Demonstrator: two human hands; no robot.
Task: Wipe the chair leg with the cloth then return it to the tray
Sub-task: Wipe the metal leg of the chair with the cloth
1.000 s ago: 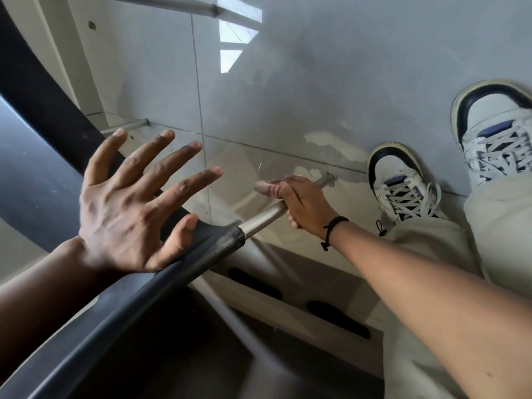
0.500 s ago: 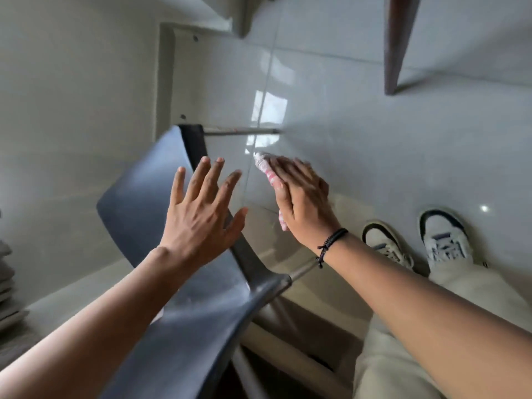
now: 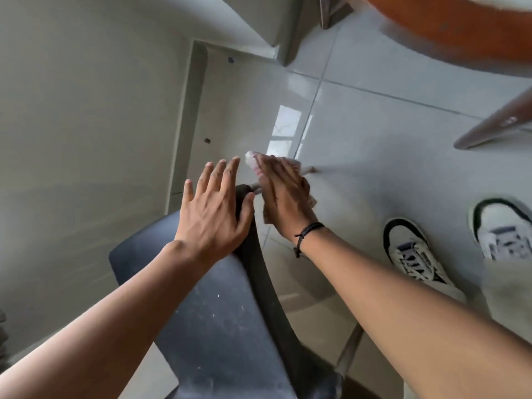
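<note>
Person bending over a tipped dark chair [image 3: 218, 312], wiping near its leg with a cloth.

The left hand [image 3: 214, 210] is lying flat on the chair's dark edge at the centre of the frame, fingers [image 3: 220, 172] spread and released, grasping nothing. Just to its right, the right hand [image 3: 283, 194] is pressing the pale cloth [image 3: 253, 161] down, fingers curled over it and grasping it; the cloth is peeking out above the fingertips and below the palm. A bit of the metal chair leg [image 3: 308, 169] is showing at the hand's right, blurred. Two white sneakers [image 3: 414, 254] are standing on the glossy tiled floor [image 3: 374, 125] at the lower right.
</note>
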